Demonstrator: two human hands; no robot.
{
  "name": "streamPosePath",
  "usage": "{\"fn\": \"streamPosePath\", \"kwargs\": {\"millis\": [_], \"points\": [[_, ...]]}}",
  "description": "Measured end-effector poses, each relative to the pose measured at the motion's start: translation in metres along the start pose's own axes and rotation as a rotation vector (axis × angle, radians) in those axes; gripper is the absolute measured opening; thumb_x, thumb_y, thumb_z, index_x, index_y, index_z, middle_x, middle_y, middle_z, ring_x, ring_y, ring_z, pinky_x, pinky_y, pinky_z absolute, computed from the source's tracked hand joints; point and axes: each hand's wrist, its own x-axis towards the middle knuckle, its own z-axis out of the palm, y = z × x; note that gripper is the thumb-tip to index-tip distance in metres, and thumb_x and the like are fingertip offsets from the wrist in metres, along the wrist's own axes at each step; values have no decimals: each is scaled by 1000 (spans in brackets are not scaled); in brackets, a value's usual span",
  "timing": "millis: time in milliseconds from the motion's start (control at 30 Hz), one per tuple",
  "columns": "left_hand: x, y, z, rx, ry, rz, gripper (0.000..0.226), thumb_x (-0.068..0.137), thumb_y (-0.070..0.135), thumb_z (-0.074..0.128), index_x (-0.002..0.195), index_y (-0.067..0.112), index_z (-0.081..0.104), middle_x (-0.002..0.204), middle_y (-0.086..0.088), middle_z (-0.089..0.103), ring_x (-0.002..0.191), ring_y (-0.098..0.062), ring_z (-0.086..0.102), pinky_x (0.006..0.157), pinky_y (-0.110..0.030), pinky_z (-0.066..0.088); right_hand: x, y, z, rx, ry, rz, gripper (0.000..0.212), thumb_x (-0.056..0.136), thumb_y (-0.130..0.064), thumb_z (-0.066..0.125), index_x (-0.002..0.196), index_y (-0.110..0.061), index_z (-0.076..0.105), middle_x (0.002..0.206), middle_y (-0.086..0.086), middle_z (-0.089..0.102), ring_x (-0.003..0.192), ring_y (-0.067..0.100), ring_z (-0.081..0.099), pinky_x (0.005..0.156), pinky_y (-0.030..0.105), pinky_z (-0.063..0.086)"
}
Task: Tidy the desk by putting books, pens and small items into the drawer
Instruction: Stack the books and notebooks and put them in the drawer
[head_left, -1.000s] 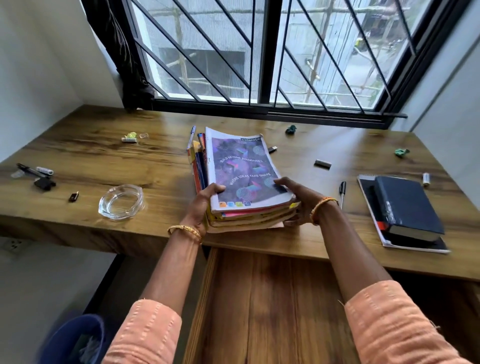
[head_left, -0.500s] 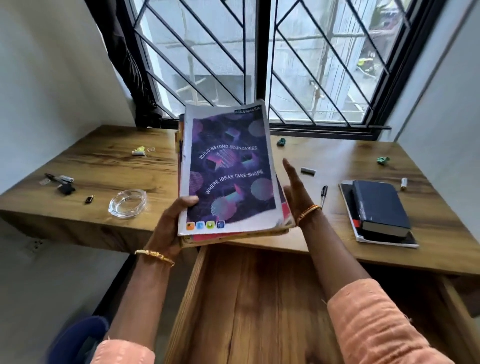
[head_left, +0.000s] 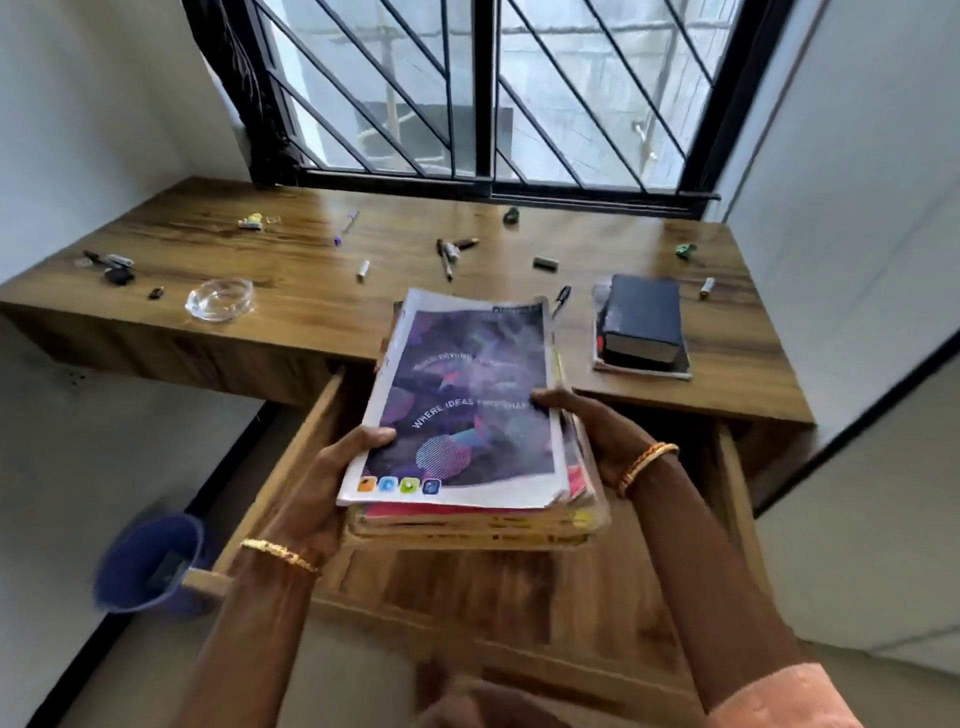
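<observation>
Gripping a stack of notebooks (head_left: 467, 415) from both sides, the left hand (head_left: 332, 483) and right hand (head_left: 597, 436) are closed on its edges, likely to keep loose covers together above the open drawer (head_left: 311, 426) below the desk's (head_left: 260, 312) front edge.

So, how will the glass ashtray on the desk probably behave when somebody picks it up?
The glass ashtray looks thick and clear, so it is probably heavy for its size and breakable if dropped. Its smooth surface may be slippery. It sits low and wide on the desk, so a push would more likely slide it than tip it.
</observation>
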Motion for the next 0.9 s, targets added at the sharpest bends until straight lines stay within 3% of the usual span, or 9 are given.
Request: {"fn": "streamPosePath", "kwargs": {"millis": [167,300,500,567,633,733,800,833,900], "points": [[-19,-46,19,62,79,-170,26,78,23,57,76,3,74,69,-18,70,52,-25,67,50,-27,56,-54,47,-28,72,80,147,48,71,-20,71,116,-4,63,106,20,68,78,28,70,76,38,59],[-8,-84,35,79,64,-298,28,76,25,60,79,0,73,73,-20,70,53,-26,67,49,-28,56,-80,70,-56,152,195,172,41,81,-16,64,119,-2,60,104,20,69,78,30,71,68,38,60],[38,-131,55,117,-59,-446,52,68,27,72,110,-2,63,89,-20,71,65,-27,70,60,-31,59,-99,77,-104,147,393,167,52,65,-12,71,114,1,62,101,21,70,80,32,71,70,41,59],[52,-146,62,186,-95,-496,50,69,28,68,111,1,63,93,-18,71,68,-25,70,63,-30,59,-99,84,-124,47,486,197,54,57,-15,76,107,2,65,97,19,71,87,33,69,86,46,55],[62,-161,65,309,-130,-551,40,75,29,65,106,4,63,91,-14,72,68,-22,70,63,-28,58,-92,93,-141,-86,577,231,40,59,-17,78,95,0,69,107,20,68,103,36,63,99,50,46],[66,-171,66,564,-140,-588,27,87,34,59,98,9,60,81,-5,73,62,-13,68,57,-21,54,-95,84,-122,-356,702,331,6,82,-8,65,78,-4,64,108,18,63,93,27,57,91,37,48],[74,-173,57,830,-120,-572,65,74,60,62,116,10,57,110,-11,66,89,-16,67,82,-27,54,-91,80,-115,-532,734,408,12,89,-8,57,91,2,63,111,18,58,89,24,54,78,30,44],[77,-175,53,1014,-130,-582,91,63,75,58,131,16,49,133,-15,50,112,-24,58,101,-36,45,-88,80,-114,-605,746,425,17,90,-8,55,98,6,60,113,19,56,88,24,56,74,29,45],[76,-181,54,1302,-143,-564,106,56,87,43,145,30,32,150,-14,16,136,-36,28,115,-48,23,-77,82,-111,-680,801,419,34,90,-9,55,118,9,49,125,20,53,95,26,57,76,29,47]]}}
